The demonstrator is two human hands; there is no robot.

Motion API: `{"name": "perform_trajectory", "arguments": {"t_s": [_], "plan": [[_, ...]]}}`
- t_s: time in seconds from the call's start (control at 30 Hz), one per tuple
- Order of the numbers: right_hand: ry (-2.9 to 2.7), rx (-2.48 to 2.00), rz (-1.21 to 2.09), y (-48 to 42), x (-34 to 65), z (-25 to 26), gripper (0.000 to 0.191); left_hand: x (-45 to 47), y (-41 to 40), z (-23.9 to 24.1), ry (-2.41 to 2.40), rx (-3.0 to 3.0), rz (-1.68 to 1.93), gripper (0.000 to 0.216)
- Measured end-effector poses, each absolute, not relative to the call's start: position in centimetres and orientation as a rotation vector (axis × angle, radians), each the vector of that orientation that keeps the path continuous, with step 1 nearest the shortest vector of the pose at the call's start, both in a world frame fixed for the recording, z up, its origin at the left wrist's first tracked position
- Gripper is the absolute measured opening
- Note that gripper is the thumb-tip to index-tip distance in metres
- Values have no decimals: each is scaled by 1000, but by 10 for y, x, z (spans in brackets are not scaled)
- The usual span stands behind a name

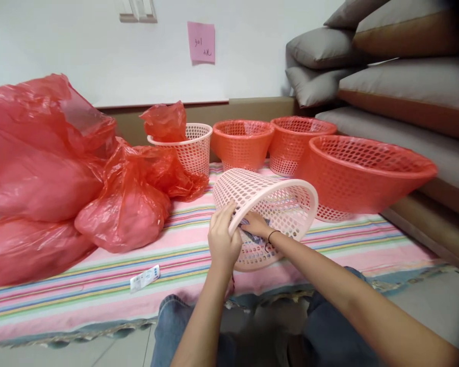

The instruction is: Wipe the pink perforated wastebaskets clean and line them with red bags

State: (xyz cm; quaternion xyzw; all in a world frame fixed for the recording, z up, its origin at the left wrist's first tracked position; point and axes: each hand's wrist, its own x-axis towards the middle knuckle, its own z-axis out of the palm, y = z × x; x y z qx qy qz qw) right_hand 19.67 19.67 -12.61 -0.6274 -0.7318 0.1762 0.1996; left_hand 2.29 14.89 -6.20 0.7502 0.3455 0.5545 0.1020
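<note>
Tipped on its side here, in the middle of the striped cloth (191, 238): a pale pink basket (247, 187), smooth-rimmed, flared, pierced all over with rows of rounded holes. Turned mouth to the near right, narrower base to the far left. Gripped firmly at the left of the rim by the left hand (224, 238), with fingers pressed along the outer wall. Reached into from the right by the right hand (257, 225), laid over a bunched dark bluish item (251, 236) inside; can't tell whether pinching it or only pressing. Close by on the far and right side, three red-covered baskets (367, 183). Farther left, a whitish basket (196, 155) topped with red plastic, then bulging red bags (124, 209) and, nearer, a white label (144, 278). At far right, stacked cushions (409, 81).
</note>
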Motion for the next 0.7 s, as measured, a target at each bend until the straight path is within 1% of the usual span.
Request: {"name": "perform_trajectory", "arguments": {"t_s": [0.13,0.27,0.37,0.5,0.6,0.7], "plan": [[-2095,-1724,581,156,208,-136,44,15,146,-66,1031,2195,1646,53],[-2112,-1565,791,107,219,-138,52,10,142,-68,1054,2152,1635,52],[-2076,-1451,968,74,227,-133,52,7,140,-68,1047,2123,1635,50],[-2059,-1341,1135,57,237,-121,45,6,142,-64,1047,2089,1597,42],[-2005,-1323,1084,76,240,-109,43,9,144,-63,1010,2037,1592,37],[-1875,-1353,866,121,238,-99,45,13,146,-66,968,1955,1614,38]]}}
